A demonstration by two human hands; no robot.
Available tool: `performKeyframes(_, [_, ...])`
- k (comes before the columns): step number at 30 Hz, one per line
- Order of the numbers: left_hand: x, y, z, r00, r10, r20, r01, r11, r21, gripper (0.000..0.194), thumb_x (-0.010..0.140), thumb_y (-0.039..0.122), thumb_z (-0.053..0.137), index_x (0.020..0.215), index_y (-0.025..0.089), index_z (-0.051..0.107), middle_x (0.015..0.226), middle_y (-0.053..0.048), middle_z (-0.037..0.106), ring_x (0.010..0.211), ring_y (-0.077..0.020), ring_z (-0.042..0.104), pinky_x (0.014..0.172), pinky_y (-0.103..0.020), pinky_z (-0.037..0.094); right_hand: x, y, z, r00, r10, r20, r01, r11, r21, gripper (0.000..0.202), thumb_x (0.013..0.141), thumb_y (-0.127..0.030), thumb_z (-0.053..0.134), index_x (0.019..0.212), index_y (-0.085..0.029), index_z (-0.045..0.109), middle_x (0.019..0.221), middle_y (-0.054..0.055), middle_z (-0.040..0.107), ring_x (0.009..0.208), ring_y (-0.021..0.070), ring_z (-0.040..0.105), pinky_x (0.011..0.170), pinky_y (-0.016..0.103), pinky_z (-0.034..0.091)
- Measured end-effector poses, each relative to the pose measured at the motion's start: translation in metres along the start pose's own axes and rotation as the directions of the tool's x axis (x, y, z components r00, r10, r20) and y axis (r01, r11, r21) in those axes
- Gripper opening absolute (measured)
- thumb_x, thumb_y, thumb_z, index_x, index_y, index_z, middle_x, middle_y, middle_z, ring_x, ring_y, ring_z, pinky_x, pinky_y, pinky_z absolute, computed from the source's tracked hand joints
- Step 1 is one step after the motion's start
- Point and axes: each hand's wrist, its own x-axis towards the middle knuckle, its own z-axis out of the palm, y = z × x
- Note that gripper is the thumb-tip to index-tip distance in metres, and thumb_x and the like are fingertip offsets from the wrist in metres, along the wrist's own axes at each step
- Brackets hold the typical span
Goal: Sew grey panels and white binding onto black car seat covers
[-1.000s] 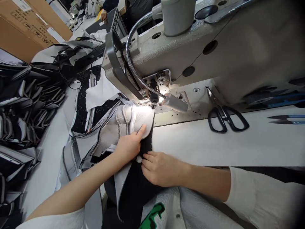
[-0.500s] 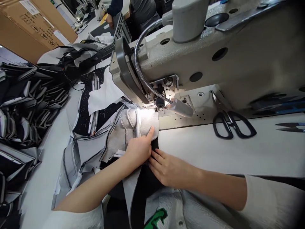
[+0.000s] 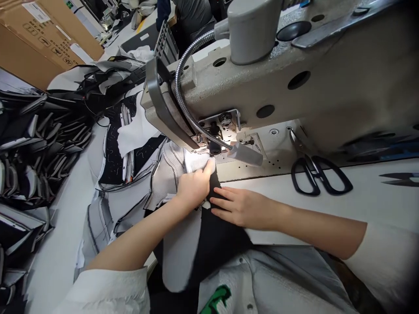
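Beneath the sewing machine's (image 3: 214, 144) lit presser foot area lies light grey mesh fabric (image 3: 168, 170). My left hand (image 3: 194, 187) is closed on its near part, index finger stretched towards the needle; the curled fingers' undersides are hidden. Black fabric (image 3: 221, 231) runs from beside the needle down to my lap. My right hand (image 3: 244, 208) rests on the black fabric's right edge, fingers extended and slightly apart. A rounded grey flap (image 3: 180, 253) hangs below my left wrist over the black fabric.
Black-handled scissors (image 3: 319, 174) lie right of the needle, with small snips (image 3: 401, 178) beyond. Stacked fabric pieces (image 3: 42, 148) fill the left side. A cardboard box (image 3: 49, 39) and a grey crate (image 3: 165, 46) stand behind. Another person (image 3: 196, 17) is at the back.
The mesh fabric has moved farther under the needle, my left index finger with it. My right hand has shifted up and right, its fingers more spread. More of the grey flap shows.
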Motion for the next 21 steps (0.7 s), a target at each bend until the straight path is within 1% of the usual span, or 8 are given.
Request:
performKeyframes(3, [0.004, -0.002, 0.003, 0.997, 0.046, -0.059, -0.045, 0.999, 0.016, 0.054, 0.089, 0.020, 0.033, 0.143, 0.023, 0.033, 0.086, -0.009, 0.066, 0.074, -0.0232, 0.066, 0.062, -0.031, 0.048, 0.001, 0.012, 0.000, 1.000, -0.014, 0.020, 0.014, 1.000, -0.010, 0.032, 0.089, -0.009, 0.044, 0.115, -0.013, 0.062, 0.119, 0.012, 0.059, 0.115, 0.0281, 0.051, 0.093, 0.040, 0.046])
performKeyframes(5, [0.002, -0.003, -0.001, 0.997, 0.060, -0.057, -0.059, 0.998, 0.014, 0.053, 0.090, 0.021, 0.032, 0.142, 0.021, 0.034, 0.092, -0.010, 0.065, 0.080, -0.0230, 0.065, 0.065, -0.031, 0.048, 0.001, 0.016, 0.000, 1.000, 0.011, 0.013, -0.011, 1.000, -0.012, 0.031, 0.089, -0.007, 0.043, 0.114, -0.013, 0.062, 0.120, 0.011, 0.059, 0.117, 0.0272, 0.050, 0.095, 0.039, 0.046])
performKeyframes(8, [-0.008, -0.005, -0.011, 0.997, 0.063, 0.043, -0.063, 0.998, 0.000, 0.061, 0.084, 0.021, 0.043, 0.143, 0.019, 0.031, 0.102, -0.010, 0.063, 0.091, -0.0251, 0.062, 0.066, -0.030, 0.049, -0.001, 0.016, -0.001, 0.998, 0.063, -0.016, -0.063, 0.998, 0.000, 0.030, 0.091, -0.009, 0.042, 0.112, -0.014, 0.063, 0.120, 0.011, 0.059, 0.119, 0.0265, 0.048, 0.096, 0.039, 0.044])
performKeyframes(10, [-0.016, -0.008, -0.018, 0.988, 0.070, 0.135, -0.069, 0.998, -0.014, 0.067, 0.079, 0.018, 0.048, 0.144, 0.020, 0.028, 0.106, -0.010, 0.062, 0.094, -0.0260, 0.061, 0.065, -0.030, 0.049, -0.004, 0.013, -0.002, 0.998, 0.056, -0.019, -0.056, 0.998, 0.005, 0.029, 0.091, -0.010, 0.043, 0.112, -0.013, 0.063, 0.120, 0.011, 0.059, 0.118, 0.0267, 0.049, 0.096, 0.041, 0.044])
performKeyframes(13, [-0.019, -0.011, -0.024, 0.975, 0.084, 0.207, -0.064, 0.993, -0.103, 0.064, 0.081, 0.013, 0.041, 0.143, 0.022, 0.028, 0.113, -0.009, 0.060, 0.092, -0.0232, 0.062, 0.066, -0.029, 0.048, -0.007, 0.009, -0.004, 0.999, 0.052, -0.009, -0.052, 0.999, 0.016, 0.029, 0.090, -0.011, 0.044, 0.112, -0.012, 0.063, 0.120, 0.012, 0.059, 0.117, 0.0275, 0.050, 0.096, 0.041, 0.044])
performKeyframes(16, [-0.010, -0.009, -0.024, 0.978, 0.071, 0.199, -0.041, 0.988, -0.151, 0.058, 0.083, 0.011, 0.037, 0.140, 0.022, 0.033, 0.115, -0.008, 0.060, 0.090, -0.0213, 0.063, 0.067, -0.028, 0.048, -0.007, 0.009, -0.003, 0.996, 0.085, 0.000, -0.085, 0.996, 0.022, 0.030, 0.089, -0.010, 0.045, 0.112, -0.012, 0.063, 0.120, 0.012, 0.059, 0.118, 0.0274, 0.050, 0.096, 0.041, 0.043])
performKeyframes(19, [0.002, -0.004, -0.023, 0.988, 0.055, 0.145, -0.043, 0.996, -0.083, 0.054, 0.083, 0.011, 0.037, 0.136, 0.018, 0.039, 0.107, -0.009, 0.063, 0.090, -0.0222, 0.063, 0.068, -0.029, 0.048, -0.004, 0.013, -0.001, 0.992, 0.126, -0.010, -0.126, 0.992, 0.011, 0.032, 0.088, -0.009, 0.044, 0.113, -0.013, 0.063, 0.122, 0.012, 0.058, 0.119, 0.0272, 0.049, 0.099, 0.043, 0.041])
performKeyframes(21, [0.005, -0.002, -0.021, 0.995, 0.067, 0.081, -0.064, 0.997, -0.038, 0.053, 0.084, 0.013, 0.037, 0.137, 0.014, 0.039, 0.105, -0.011, 0.064, 0.094, -0.0234, 0.062, 0.071, -0.029, 0.049, -0.003, 0.016, -0.001, 0.991, 0.130, -0.010, -0.131, 0.991, -0.003, 0.033, 0.087, -0.009, 0.044, 0.115, -0.012, 0.061, 0.122, 0.012, 0.058, 0.120, 0.0274, 0.048, 0.102, 0.046, 0.037])
